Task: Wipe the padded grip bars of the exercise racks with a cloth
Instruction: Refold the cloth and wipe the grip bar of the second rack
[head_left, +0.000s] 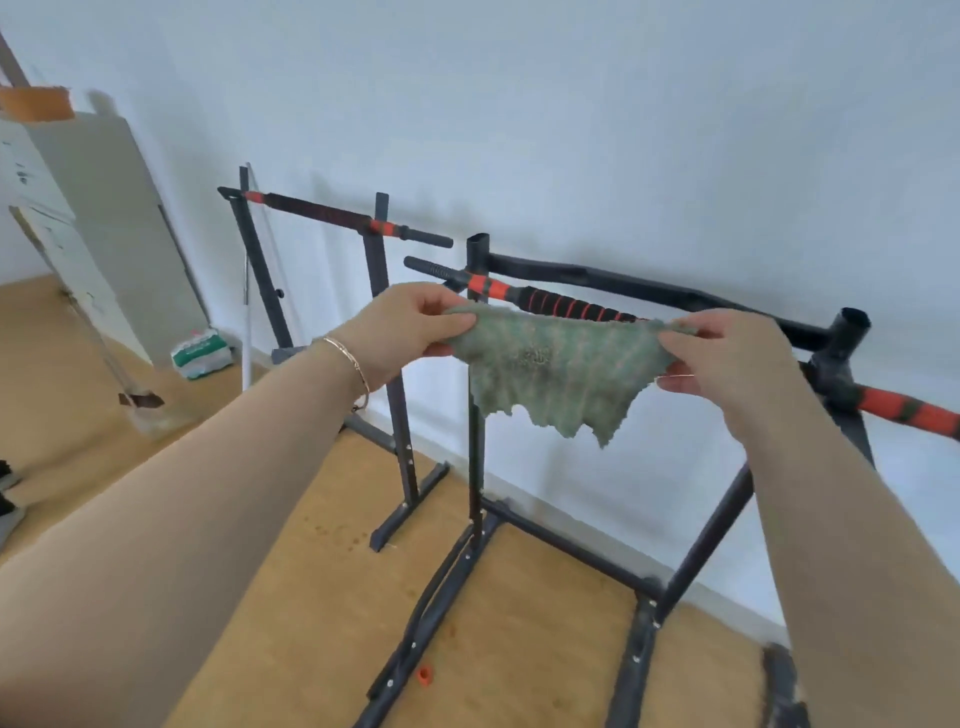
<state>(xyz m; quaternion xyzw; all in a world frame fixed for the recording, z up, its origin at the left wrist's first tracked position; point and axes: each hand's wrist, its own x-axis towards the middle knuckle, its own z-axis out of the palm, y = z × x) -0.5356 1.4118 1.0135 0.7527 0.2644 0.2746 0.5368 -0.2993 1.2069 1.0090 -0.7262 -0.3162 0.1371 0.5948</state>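
- A ragged green knitted cloth (556, 369) is held stretched in the air, pinched at its left corner by the left hand (410, 332) and at its right corner by the right hand (727, 358).
- The cloth is held in front of the black-and-orange padded grip bar (561, 304) of the nearer black metal exercise rack (475, 467).
- A second, similar rack (384, 312) is seen further left on the wooden floor (311, 545).
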